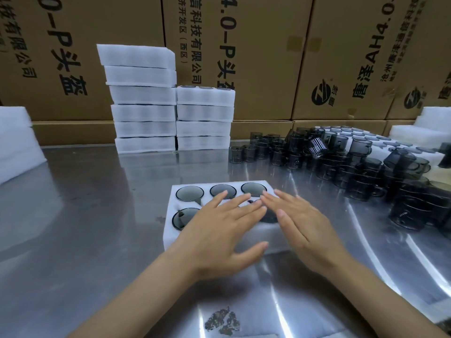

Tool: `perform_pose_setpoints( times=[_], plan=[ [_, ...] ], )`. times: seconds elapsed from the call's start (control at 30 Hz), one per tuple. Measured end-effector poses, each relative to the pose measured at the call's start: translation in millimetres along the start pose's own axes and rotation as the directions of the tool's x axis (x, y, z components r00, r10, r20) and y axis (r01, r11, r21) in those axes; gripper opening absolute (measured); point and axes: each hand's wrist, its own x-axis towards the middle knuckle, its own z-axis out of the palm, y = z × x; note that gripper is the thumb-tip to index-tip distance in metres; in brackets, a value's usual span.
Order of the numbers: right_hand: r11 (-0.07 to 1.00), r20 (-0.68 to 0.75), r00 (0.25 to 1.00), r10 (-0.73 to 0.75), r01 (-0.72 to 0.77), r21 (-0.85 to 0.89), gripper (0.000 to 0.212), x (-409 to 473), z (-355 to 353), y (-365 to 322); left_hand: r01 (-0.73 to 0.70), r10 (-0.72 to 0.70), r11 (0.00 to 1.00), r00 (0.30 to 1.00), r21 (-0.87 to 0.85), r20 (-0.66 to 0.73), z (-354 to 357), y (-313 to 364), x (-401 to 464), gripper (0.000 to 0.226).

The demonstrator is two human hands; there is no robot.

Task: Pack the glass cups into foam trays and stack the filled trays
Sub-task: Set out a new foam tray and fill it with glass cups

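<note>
A white foam tray [170, 236] lies on the metal table in front of me, its round pockets filled with dark smoked-glass cups [189, 193]. My left hand [223, 228] lies flat over the tray's middle with straight, spread fingers. Beside it, my right hand [301, 222] rests flat over the tray's right part, fingers straight too. Both hands cover the near middle and near right pockets. Neither hand holds anything. A heap of loose glass cups [341, 164] sits on the table to the right.
Two stacks of filled foam trays [144, 111] [205, 118] stand at the back centre before cardboard boxes [268, 57]. More foam [17, 142] lies at the left edge and foam pieces [424, 123] at the far right. A dark stain [223, 322] marks the near table.
</note>
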Motion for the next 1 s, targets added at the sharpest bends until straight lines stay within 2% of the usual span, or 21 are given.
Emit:
perform_pose_setpoints(
  times=[0.1,0.37,0.47,0.53,0.63,0.67,0.73,0.77,0.83,0.9,0.93,1.0],
  plan=[
    [0.997,0.081,0.997,0.017,-0.011,-0.071,0.055,-1,1,1,0.02,-0.02,0.999,1.0,-0.042,0.004,2,2,0,0.071],
    [0.997,0.043,0.999,0.001,0.002,-0.075,0.052,-3,6,3,0.013,-0.013,1.0,1.0,0.008,0.015,6,3,-6,0.065],
    [1.0,-0.026,1.0,0.007,-0.007,0.031,0.046,-4,10,4,0.014,-0.014,1.0,1.0,0.002,0.009,6,2,-5,0.065],
    [0.988,-0.089,0.994,0.067,-0.054,0.145,0.041,-3,11,7,0.037,-0.037,0.999,0.999,-0.023,-0.012,5,1,-5,0.067],
    [0.916,-0.101,0.956,0.277,-0.23,0.329,0.057,-1,7,13,0.22,-0.235,0.964,0.968,-0.153,-0.091,-1,-6,-14,0.07],
    [0.883,-0.092,0.939,0.332,-0.275,0.38,0.058,-1,7,14,0.304,-0.335,0.929,0.933,-0.209,-0.13,-3,-11,-19,0.069],
    [0.817,-0.069,0.91,0.409,-0.331,0.473,0.053,0,8,15,0.506,-0.56,0.815,0.814,-0.285,-0.157,-9,-26,-31,0.068],
    [0.785,-0.046,0.899,0.435,-0.354,0.508,0.052,1,9,14,0.614,-0.671,0.722,0.733,-0.318,-0.108,-11,-35,-38,0.071],
    [0.739,0.014,0.89,0.456,-0.387,0.552,0.053,2,11,13,0.753,-0.807,0.483,0.581,-0.448,0.108,-14,-48,-48,0.074],
    [0.72,0.052,0.893,0.447,-0.394,0.571,0.053,2,10,9,0.769,-0.776,0.302,0.542,-0.563,0.323,-14,-47,-52,0.068],
    [0.715,0.061,0.898,0.436,-0.388,0.581,0.051,2,9,8,0.759,-0.748,0.277,0.555,-0.589,0.363,-10,-44,-52,0.069],
    [0.689,0.074,0.912,0.402,-0.355,0.632,0.048,2,7,7,0.725,-0.726,0.291,0.593,-0.624,0.35,-3,-38,-49,0.079]
  ],
)
